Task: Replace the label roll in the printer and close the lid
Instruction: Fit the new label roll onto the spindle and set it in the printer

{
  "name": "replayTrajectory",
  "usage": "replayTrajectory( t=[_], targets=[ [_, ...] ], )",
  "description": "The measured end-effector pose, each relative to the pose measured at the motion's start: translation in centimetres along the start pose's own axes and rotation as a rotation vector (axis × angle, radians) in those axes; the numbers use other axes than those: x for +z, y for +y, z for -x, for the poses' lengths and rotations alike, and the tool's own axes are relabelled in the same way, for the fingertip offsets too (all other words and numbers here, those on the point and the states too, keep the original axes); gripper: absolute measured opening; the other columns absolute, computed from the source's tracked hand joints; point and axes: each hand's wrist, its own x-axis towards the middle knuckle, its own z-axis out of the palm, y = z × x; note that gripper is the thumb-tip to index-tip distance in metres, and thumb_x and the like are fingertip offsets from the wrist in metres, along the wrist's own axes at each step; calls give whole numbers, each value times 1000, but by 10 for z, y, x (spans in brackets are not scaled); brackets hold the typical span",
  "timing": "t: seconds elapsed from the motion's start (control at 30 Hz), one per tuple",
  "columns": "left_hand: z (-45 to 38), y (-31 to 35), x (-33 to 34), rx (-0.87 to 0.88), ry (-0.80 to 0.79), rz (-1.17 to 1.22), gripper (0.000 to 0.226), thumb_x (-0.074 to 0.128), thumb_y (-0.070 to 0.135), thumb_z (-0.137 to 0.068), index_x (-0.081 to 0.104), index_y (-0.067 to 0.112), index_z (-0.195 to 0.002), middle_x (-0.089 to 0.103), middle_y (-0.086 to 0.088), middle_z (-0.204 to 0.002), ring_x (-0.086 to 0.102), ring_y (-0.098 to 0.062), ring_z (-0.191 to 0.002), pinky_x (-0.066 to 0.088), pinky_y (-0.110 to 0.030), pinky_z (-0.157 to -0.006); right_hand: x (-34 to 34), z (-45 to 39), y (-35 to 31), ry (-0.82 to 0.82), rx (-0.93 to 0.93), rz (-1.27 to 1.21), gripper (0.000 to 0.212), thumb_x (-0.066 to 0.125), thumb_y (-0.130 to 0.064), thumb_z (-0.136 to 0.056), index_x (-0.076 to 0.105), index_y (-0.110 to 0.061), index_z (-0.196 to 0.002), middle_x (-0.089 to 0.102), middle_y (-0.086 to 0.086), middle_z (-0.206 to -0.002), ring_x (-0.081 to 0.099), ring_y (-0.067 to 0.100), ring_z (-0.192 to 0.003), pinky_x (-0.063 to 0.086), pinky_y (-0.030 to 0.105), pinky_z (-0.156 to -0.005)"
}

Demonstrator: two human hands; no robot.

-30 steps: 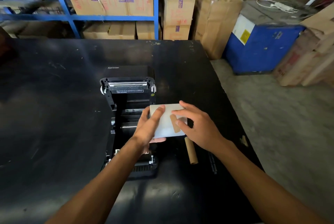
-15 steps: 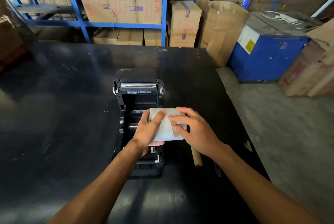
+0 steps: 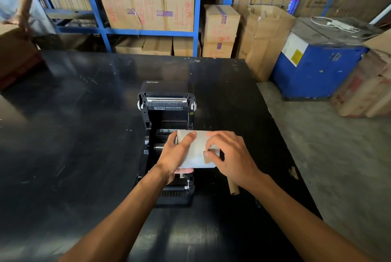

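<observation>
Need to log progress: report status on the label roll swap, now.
Left hand and right hand both on new label roll, over printer. Lid open, roll not seated. Empty core on table beside printer.

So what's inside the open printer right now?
The printer bay shows a dark roller and no roll seated; the label roll and both hands cover the rest.

So the printer [image 3: 167, 134] sits mid-desk [image 3: 74, 134] with its lid [image 3: 166, 100] tipped back. Both hands hold the label roll [image 3: 195, 151] over the open bay, empty core [image 3: 233, 188] lying just right of the printer, shelves [image 3: 148, 7] behind the desk.
</observation>
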Motion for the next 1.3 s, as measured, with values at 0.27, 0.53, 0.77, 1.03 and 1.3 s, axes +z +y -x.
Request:
replayTrajectory(
  t=[0.27,0.53,0.77,1.03,1.3],
  targets=[
    [-1,-3,-2,-13,17,-31,50,65,59,-84,53,34,-127,68,-2,-112,71,-21,-91,64,-38,-62,4,4,1,36,-82,3,30,67,-11,-86,67,-15,-115,66,0,-97,54,18,-98,48,34,-81],
    [0,-9,-3,-26,27,-43,50,65,59,-85,49,36,-126,67,-4,-113,70,-24,-93,65,-45,-68,2,6,1,-17,-50,-78,7,69,-15,-86,72,-12,-93,63,2,-95,57,16,-96,53,32,-81],
    [1,-7,-3,-33,32,-47,48,64,58,-86,49,35,-125,66,-3,-112,70,-23,-91,65,-44,-67,-1,4,-3,-46,-64,-79,8,67,-13,-87,70,-12,-95,66,1,-97,58,15,-97,49,26,-82],
    [0,-5,-10,-24,63,-6,51,65,57,-86,49,34,-129,66,-2,-114,70,-22,-92,62,-36,-59,-25,-3,-16,-170,45,-323,8,59,-9,-93,66,-10,-97,64,-4,-91,59,9,-81,47,17,-69],
    [2,-10,-25,-20,88,64,47,66,53,-87,53,31,-127,64,1,-113,67,-20,-94,62,-36,-58,-5,37,15,-759,397,-342,9,64,-23,-88,70,-21,-94,70,-5,-91,65,7,-84,50,21,-75]
  ],
)
